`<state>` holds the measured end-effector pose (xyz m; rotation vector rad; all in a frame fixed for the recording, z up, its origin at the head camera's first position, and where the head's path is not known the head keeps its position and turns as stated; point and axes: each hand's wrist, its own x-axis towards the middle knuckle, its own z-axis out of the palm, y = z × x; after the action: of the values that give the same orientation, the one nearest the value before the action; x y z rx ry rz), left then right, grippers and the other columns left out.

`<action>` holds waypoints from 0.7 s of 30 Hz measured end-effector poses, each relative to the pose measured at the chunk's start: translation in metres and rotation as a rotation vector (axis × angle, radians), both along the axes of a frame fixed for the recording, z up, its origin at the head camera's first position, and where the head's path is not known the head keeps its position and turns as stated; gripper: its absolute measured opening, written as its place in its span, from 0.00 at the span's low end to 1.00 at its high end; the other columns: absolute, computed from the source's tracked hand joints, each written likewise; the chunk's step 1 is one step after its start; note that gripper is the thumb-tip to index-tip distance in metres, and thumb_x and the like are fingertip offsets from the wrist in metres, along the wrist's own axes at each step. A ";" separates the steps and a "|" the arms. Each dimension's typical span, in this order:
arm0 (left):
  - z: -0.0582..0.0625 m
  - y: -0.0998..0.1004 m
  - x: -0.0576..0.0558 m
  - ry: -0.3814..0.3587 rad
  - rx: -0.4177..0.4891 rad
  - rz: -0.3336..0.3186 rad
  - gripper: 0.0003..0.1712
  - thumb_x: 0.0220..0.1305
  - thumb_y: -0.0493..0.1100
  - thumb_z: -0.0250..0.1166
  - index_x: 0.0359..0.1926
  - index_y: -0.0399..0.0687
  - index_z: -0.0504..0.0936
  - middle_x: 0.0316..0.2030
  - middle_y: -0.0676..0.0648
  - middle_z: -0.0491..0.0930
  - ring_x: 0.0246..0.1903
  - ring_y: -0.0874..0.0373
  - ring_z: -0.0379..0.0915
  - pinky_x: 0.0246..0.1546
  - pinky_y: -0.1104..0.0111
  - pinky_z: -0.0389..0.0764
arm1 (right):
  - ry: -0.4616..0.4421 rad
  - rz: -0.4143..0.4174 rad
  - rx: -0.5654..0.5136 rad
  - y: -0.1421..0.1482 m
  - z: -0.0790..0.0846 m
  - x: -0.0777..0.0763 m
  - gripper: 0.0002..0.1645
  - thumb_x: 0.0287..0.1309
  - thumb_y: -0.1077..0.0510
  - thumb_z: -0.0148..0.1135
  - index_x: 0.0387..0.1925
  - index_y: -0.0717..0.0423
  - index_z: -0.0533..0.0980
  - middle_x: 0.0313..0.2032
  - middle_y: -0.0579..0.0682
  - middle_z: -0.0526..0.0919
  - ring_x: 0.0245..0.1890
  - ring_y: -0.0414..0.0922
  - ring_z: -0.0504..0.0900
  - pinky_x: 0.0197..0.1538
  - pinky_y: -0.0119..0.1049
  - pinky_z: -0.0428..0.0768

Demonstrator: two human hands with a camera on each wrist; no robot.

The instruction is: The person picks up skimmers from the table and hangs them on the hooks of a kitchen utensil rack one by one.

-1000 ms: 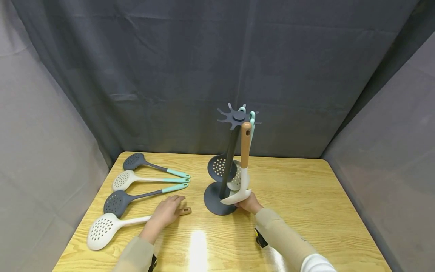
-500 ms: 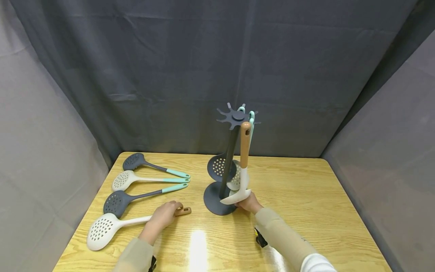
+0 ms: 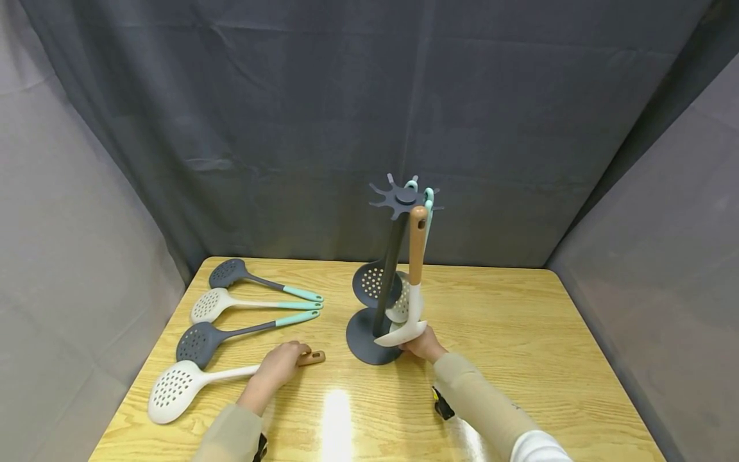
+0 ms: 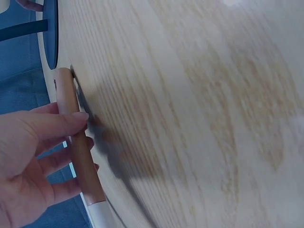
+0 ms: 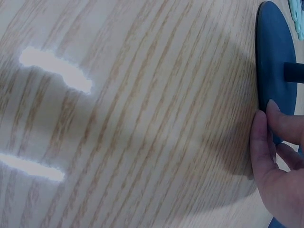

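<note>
My left hand (image 3: 277, 368) grips the brown handle of a white skimmer (image 3: 170, 393), whose perforated head lies on the table at the left. In the left wrist view, thumb and fingers wrap that handle (image 4: 84, 156) from either side. My right hand (image 3: 424, 346) pinches the edge of the dark round base of a utensil stand (image 3: 360, 339); the right wrist view shows its thumb on top of the base (image 5: 274, 57). From the stand's hooks hang a white utensil with a brown handle (image 3: 416, 256), a dark skimmer (image 3: 368, 285) and a pale perforated one (image 3: 398, 308).
Left of the stand, a dark skimmer (image 3: 199, 344), a white skimmer (image 3: 209, 306) and another dark perforated utensil (image 3: 229, 273) lie in a row, mint handles pointing right. Grey curtains (image 3: 300, 128) enclose the wooden table (image 3: 519, 327).
My left hand's fingers, stretched over the brown handle one second ago, have curled round it. The skimmer, the stand and my right hand have stayed in place.
</note>
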<state>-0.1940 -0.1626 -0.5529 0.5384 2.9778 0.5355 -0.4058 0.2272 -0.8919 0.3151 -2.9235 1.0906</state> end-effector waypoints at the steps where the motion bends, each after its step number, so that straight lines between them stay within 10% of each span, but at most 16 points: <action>1: 0.000 0.000 0.000 0.000 0.003 -0.001 0.14 0.52 0.26 0.63 0.40 0.43 0.82 0.33 0.45 0.80 0.34 0.50 0.77 0.36 0.58 0.80 | 0.001 -0.001 0.001 -0.001 0.003 0.001 0.27 0.21 0.39 0.78 0.29 0.39 0.76 0.27 0.36 0.78 0.30 0.39 0.75 0.38 0.35 0.77; 21: 0.023 0.007 -0.004 -0.009 0.073 0.048 0.08 0.54 0.33 0.65 0.37 0.41 0.84 0.28 0.47 0.78 0.27 0.55 0.74 0.29 0.65 0.79 | -0.108 -0.006 -0.139 -0.006 0.016 0.009 0.25 0.24 0.48 0.79 0.31 0.43 0.76 0.25 0.41 0.79 0.21 0.40 0.77 0.23 0.32 0.78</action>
<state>-0.1979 -0.1556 -0.5295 0.4697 2.9798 0.6505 -0.3970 0.2216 -0.8757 0.2519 -2.9161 1.3428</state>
